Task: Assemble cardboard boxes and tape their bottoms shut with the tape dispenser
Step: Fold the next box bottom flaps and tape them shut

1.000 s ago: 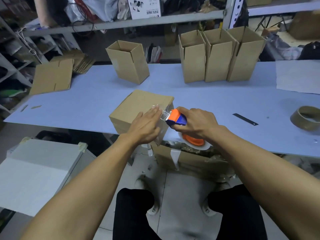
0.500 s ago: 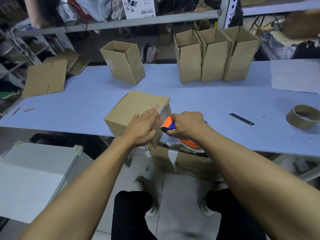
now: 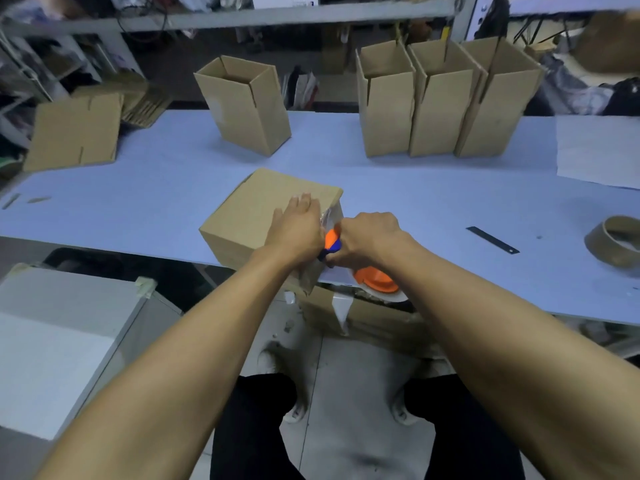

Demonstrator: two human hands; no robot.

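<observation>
Fingers (image 3: 304, 206) of the left hand (image 3: 298, 230) lie straight and flat on the upturned bottom of the cardboard box (image 3: 256, 209), at the near edge of the table (image 3: 433, 192). Right hand (image 3: 370, 237) is curled round the orange tape dispenser (image 3: 332, 240), pressed to the box's right side. Empty corrugated card looks light and stiff, yet likely to slide, so flat pressure over the seam seems the best hold
</observation>
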